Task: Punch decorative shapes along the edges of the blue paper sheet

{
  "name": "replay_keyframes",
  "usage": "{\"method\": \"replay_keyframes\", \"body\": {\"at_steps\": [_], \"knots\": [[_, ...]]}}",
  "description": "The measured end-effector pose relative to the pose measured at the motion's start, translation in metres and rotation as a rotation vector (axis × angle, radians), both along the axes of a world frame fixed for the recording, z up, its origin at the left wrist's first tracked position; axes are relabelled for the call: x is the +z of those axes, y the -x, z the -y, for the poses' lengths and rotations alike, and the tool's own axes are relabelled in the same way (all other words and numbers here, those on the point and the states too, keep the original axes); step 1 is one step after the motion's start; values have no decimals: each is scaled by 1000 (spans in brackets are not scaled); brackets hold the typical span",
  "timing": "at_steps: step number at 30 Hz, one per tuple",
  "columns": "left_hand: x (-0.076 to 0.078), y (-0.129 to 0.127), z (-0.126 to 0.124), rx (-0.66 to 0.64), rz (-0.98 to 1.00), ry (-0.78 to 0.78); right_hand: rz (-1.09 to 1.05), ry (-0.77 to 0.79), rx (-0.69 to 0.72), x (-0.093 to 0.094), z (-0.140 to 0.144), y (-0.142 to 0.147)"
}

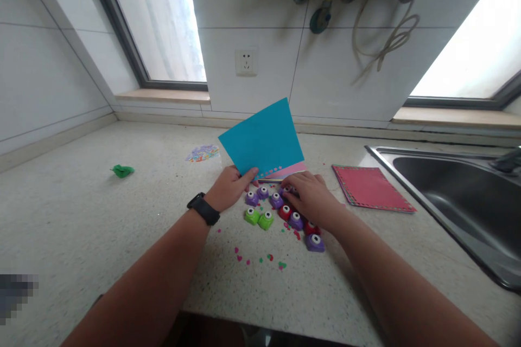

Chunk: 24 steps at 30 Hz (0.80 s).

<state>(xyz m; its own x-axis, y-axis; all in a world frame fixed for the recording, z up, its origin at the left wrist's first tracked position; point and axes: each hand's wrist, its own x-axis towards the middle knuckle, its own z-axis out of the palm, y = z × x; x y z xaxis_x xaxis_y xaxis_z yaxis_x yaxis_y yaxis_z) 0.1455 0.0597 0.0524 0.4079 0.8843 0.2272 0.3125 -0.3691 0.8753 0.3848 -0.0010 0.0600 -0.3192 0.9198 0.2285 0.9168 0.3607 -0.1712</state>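
Nine or so craft punches [285, 214] cluster mid-counter [81, 227], bare counter nearer. Right hand [311, 198] rests over the punches, grasp unclear. Left hand [230, 187], just left of them, pinches teal paper [262, 141] tilted up. Sink [456, 195] rim far right.

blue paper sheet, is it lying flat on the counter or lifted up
Lifted up. The left hand grips the blue paper sheet at its lower edge, and the sheet tilts up off the counter toward the wall.
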Motion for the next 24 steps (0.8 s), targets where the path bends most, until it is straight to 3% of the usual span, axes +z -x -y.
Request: {"method": "replay_keyframes", "body": {"at_steps": [9, 14, 17, 21, 24], "knots": [[-1, -3, 1, -21, 90, 88, 18, 58, -28, 1, 3, 1], [-8, -5, -2, -32, 150, 172, -104, 13, -10, 4, 1, -3], [-12, -5, -4, -53, 169, 208, -380, -32, -54, 10, 0, -10], [-12, -7, -3, -72, 266, 275, -905, -73, -141, 23, 5, -16], [-12, -8, -2, -69, 317, 282, -1230, -128, -52, 34, 16, -14]]}}
